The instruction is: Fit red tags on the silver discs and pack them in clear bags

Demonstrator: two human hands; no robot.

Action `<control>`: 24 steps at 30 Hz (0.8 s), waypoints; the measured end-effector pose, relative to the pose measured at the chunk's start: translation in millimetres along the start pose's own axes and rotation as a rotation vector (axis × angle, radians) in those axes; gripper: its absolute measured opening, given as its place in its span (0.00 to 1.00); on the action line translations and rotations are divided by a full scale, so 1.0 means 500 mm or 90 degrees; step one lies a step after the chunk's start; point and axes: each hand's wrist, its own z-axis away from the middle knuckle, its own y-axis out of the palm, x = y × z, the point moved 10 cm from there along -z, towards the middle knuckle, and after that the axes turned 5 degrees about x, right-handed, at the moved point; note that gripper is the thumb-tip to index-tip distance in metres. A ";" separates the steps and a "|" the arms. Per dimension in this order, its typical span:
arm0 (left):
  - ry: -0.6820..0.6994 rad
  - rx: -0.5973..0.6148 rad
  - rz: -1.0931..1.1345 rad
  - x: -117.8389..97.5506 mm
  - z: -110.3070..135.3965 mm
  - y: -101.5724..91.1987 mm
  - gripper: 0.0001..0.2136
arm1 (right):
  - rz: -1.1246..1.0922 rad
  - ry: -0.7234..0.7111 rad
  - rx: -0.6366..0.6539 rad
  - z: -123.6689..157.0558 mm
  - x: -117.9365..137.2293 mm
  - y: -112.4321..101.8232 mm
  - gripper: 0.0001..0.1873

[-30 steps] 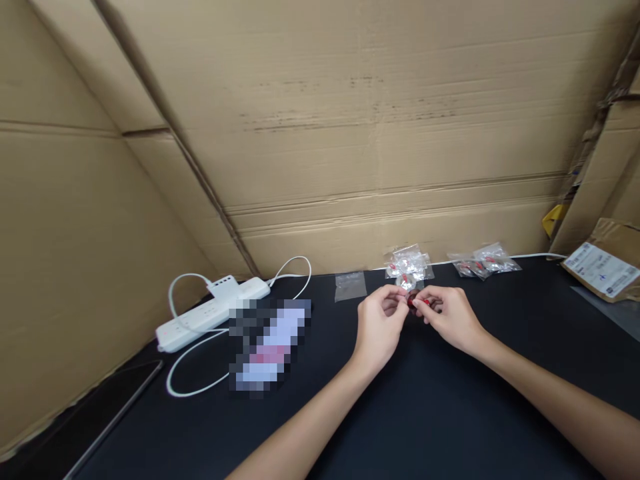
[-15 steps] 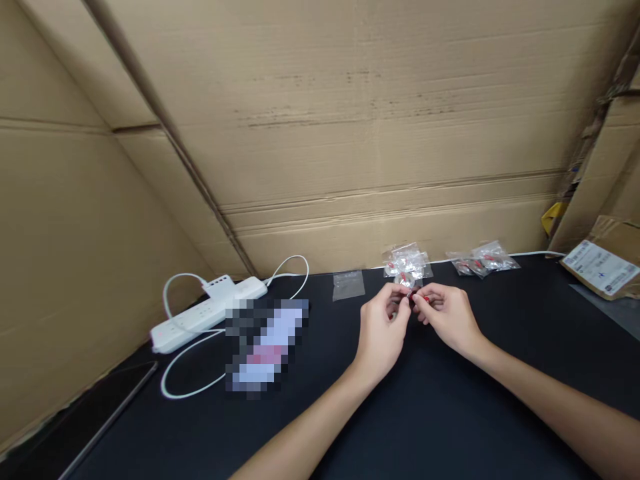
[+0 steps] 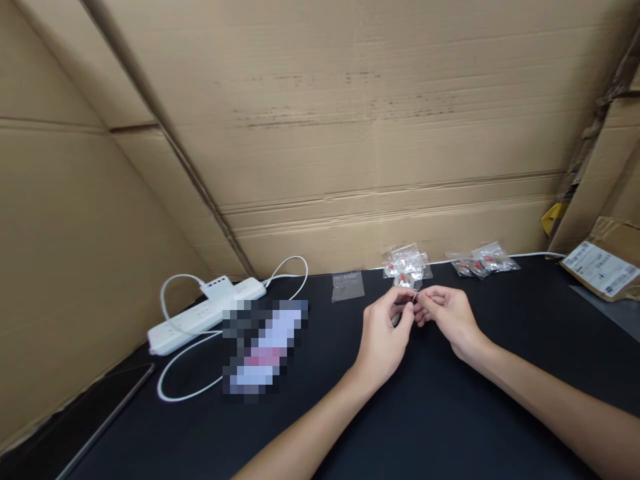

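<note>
Above the black tabletop, my left hand (image 3: 385, 333) and my right hand (image 3: 450, 319) meet fingertip to fingertip. The left thumb and fingers pinch a small, thin item whose kind I cannot make out. My right fingers are closed on a small red piece (image 3: 429, 297), mostly hidden by them. Whether the two are one object I cannot tell. Just beyond my hands lies a pile of clear plastic bags (image 3: 407, 259) holding round, pale things with red parts. Another group of similar bags (image 3: 484, 260) lies to the right. A flat clear bag (image 3: 349, 286) is on the left.
A white power strip (image 3: 200, 319) with a plugged-in adapter and a looped white cable (image 3: 159, 387) lies left, beside a pixelated patch. A dark flat panel (image 3: 100, 413) is at the lower left. Cardboard walls (image 3: 350, 147) enclose the table; a labelled cardboard package (image 3: 603, 267) lies right.
Both hands stay together at nearly the same place. My left fingertips have shifted slightly right, and less red shows between the hands.
</note>
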 end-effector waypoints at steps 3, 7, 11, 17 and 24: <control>-0.004 -0.001 0.012 0.001 -0.001 -0.003 0.08 | -0.022 0.016 -0.002 0.004 -0.002 0.002 0.16; -0.032 -0.021 0.065 0.020 -0.007 -0.013 0.06 | 0.037 -0.015 0.000 0.004 0.010 0.003 0.15; -0.092 -0.036 0.135 0.054 -0.013 -0.018 0.06 | 0.201 -0.105 0.023 0.007 0.040 0.012 0.12; -0.174 -0.041 0.221 0.087 -0.008 -0.013 0.09 | 0.372 -0.185 0.052 0.014 0.066 0.023 0.11; -0.165 -0.056 0.208 0.078 -0.007 -0.017 0.08 | 0.408 -0.274 0.030 0.029 0.105 0.030 0.07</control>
